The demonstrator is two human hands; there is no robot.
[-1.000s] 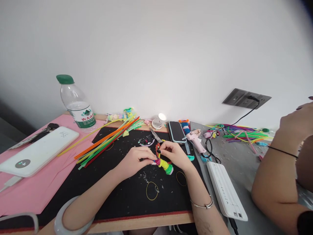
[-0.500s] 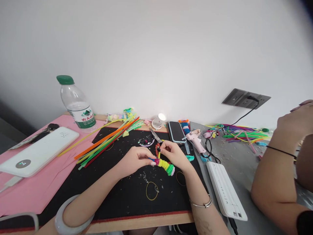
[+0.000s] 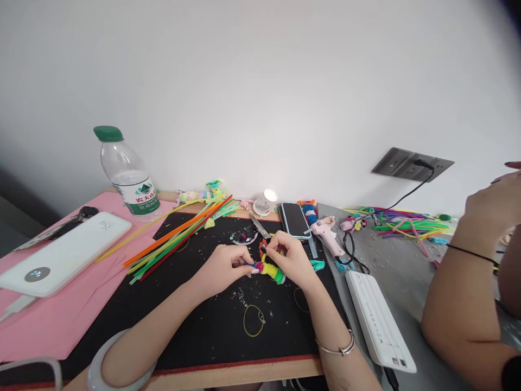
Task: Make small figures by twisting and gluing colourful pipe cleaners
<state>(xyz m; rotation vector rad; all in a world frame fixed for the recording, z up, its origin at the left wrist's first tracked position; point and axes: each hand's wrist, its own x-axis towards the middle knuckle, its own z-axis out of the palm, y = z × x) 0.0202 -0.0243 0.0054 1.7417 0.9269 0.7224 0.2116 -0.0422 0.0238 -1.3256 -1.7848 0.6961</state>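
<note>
A small figure wound from pipe cleaners [image 3: 270, 271], with yellow, green, magenta and blue parts, is held above the black mat [image 3: 195, 331]. My left hand [image 3: 228, 266] pinches its blue and magenta end between thumb and fingertips. At the figure's upper side, my right hand [image 3: 290, 255] has thumb and forefinger closed on a yellow pipe cleaner strand [image 3: 264, 257]. An orange-red bit shows just behind those fingertips. The right hand partly covers the figure's green end.
Left are loose pipe cleaners [image 3: 179, 239], a water bottle [image 3: 132, 179] and a white power bank [image 3: 69, 252]. Behind my hands are a cup [image 3: 265, 203] and phone [image 3: 295, 220]. A pink glue gun [image 3: 329, 237] and second power bank [image 3: 380, 320] lie right, near another person's arm [image 3: 464, 282].
My right hand has shifted slightly, and now hides more of the figure's green end. My left hand keeps its pinch. The other person's hand has moved a little.
</note>
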